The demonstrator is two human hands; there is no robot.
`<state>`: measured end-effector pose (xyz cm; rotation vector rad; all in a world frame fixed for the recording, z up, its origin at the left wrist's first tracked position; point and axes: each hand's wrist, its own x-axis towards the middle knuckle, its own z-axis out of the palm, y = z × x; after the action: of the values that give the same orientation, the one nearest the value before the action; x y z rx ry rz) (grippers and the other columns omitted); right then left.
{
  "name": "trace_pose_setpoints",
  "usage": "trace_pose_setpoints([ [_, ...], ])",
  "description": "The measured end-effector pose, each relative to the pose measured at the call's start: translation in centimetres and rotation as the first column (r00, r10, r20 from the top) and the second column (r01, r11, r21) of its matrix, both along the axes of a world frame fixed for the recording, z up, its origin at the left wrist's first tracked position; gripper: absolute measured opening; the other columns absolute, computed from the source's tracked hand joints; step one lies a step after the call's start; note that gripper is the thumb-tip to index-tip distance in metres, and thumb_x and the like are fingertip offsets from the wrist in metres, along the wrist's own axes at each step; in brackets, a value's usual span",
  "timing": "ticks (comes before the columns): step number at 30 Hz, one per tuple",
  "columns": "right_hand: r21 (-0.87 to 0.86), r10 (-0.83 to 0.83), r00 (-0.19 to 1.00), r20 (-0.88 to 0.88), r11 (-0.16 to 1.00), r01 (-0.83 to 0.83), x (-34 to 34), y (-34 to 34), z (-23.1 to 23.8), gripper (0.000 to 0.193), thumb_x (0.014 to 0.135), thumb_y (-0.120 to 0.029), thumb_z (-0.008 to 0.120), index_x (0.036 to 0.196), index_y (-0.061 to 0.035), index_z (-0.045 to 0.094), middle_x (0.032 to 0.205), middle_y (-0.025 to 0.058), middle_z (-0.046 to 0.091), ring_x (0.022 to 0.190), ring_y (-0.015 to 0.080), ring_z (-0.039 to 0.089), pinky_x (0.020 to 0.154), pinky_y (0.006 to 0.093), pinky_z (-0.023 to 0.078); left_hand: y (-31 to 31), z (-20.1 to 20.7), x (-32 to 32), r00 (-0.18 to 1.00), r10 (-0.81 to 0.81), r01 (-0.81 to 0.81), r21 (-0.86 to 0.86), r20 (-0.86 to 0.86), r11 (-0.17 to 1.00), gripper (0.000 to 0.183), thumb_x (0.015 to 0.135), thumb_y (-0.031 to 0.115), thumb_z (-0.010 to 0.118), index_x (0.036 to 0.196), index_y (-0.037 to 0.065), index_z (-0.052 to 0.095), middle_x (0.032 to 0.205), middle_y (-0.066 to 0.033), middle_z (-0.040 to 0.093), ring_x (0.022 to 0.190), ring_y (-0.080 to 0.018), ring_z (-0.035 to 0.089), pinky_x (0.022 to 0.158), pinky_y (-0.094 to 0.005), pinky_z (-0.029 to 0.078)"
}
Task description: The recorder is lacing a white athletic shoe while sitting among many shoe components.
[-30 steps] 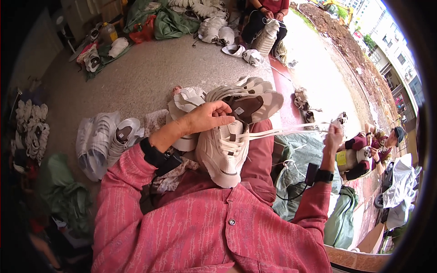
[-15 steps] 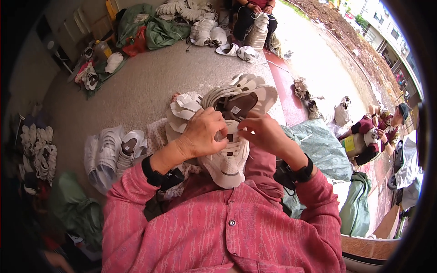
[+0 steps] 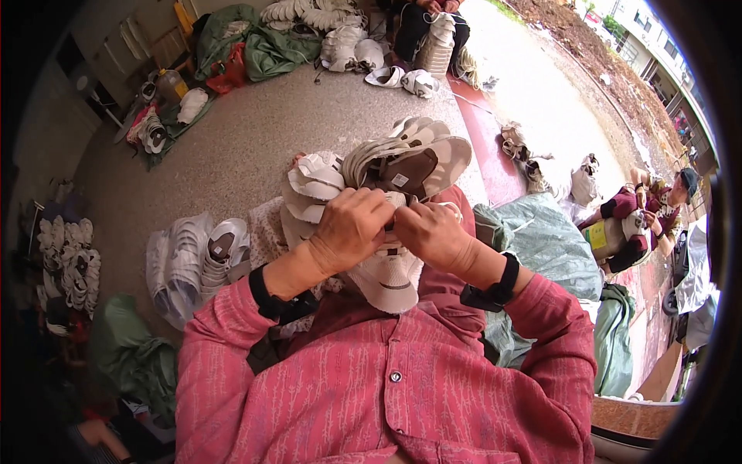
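Note:
A white shoe upper lies across my lap with its toe toward me. My left hand is closed at its lacing area, fingers curled inward. Right beside it my right hand is closed too, pinching near the top of the lacing; whether a lace is between the fingertips is hidden. Just beyond my hands sits a nested stack of white and beige shoe uppers, showing a brown lining with a small white label. More folded white uppers rest to the left of it.
Bagged white uppers stand on the floor at left. A pale green sack lies at right. Two people sit nearby with shoe uppers, one at the far top, one at right. More uppers lie at the back.
My hands have come closer together over the lacing. My right fingers, more spread before, have closed in, and the right wrist has moved slightly left.

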<state>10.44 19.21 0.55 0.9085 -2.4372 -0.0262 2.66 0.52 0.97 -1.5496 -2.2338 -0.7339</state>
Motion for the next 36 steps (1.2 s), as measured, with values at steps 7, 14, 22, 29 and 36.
trace_pose_setpoints([
  [7, 0.520, -0.094, 0.996, -0.004, 0.850, 0.082, 1.5, 0.0, 2.6, 0.011, 0.075, -0.019, 0.062, 0.076, -0.0118, 0.070, 0.087, 0.0006, 0.051, 0.080, 0.0162, 0.051, 0.066, 0.0292, 0.039, -1.2, 0.8, -1.9, 0.907, -0.183, 0.177, 0.052, 0.379, 0.983, 0.034, 0.075, 0.012, 0.069, 0.106, 0.006, 0.058, 0.097, -0.0090, 0.055, 0.091, -0.0236, 0.056, 0.079, -0.0323, 0.045],
  [14, 0.238, -0.141, 0.952, 0.271, 0.968, 0.076, 1.5, -0.5, 2.1, 0.014, 0.075, -0.010, 0.059, 0.083, -0.0006, 0.065, 0.089, 0.0087, 0.052, 0.085, 0.0228, 0.057, 0.069, 0.0352, 0.045, -1.2, 0.2, -3.7, 0.652, -0.046, 0.077, -0.005, 0.757, 0.997, 0.053, 0.072, 0.016, 0.074, 0.119, 0.006, 0.051, 0.108, -0.0029, 0.052, 0.100, -0.0148, 0.050, 0.085, -0.0277, 0.044],
  [22, -0.447, 0.077, 0.861, 0.502, 0.876, 0.182, -1.5, 2.1, 1.6, 0.011, 0.080, -0.015, 0.068, 0.086, -0.0065, 0.070, 0.078, 0.0081, 0.061, 0.070, 0.0277, 0.063, 0.062, 0.0367, 0.049, -1.9, -0.9, -3.4, 0.729, -0.034, 0.086, -0.042, 0.684, 0.995, 0.042, 0.072, 0.020, 0.077, 0.107, 0.006, 0.061, 0.116, -0.0076, 0.053, 0.104, -0.0189, 0.052, 0.087, -0.0298, 0.044],
  [29, -0.306, -0.015, 0.808, 0.589, 0.921, 0.240, -1.1, 1.1, 2.6, 0.011, 0.077, -0.017, 0.069, 0.084, -0.0081, 0.071, 0.078, 0.0079, 0.061, 0.070, 0.0280, 0.063, 0.060, 0.0372, 0.049, -2.1, 0.8, -2.8, 0.901, 0.039, 0.093, -0.282, 0.431, 0.955, 0.025, 0.075, 0.029, 0.074, 0.080, 0.005, 0.069, 0.121, -0.0163, 0.053, 0.112, -0.0315, 0.052, 0.094, -0.0385, 0.043],
  [36, -0.204, -0.088, 0.931, 0.355, 0.964, 0.169, -1.0, -0.2, 0.4, 0.007, 0.075, -0.013, 0.063, 0.078, -0.0062, 0.063, 0.079, 0.0085, 0.054, 0.071, 0.0289, 0.060, 0.061, 0.0400, 0.048, -2.0, 0.0, -3.5, 0.825, 0.031, 0.149, -0.271, 0.564, 0.951, 0.023, 0.073, 0.031, 0.073, 0.082, 0.010, 0.074, 0.131, -0.0185, 0.051, 0.120, -0.0349, 0.046, 0.104, -0.0387, 0.035],
])
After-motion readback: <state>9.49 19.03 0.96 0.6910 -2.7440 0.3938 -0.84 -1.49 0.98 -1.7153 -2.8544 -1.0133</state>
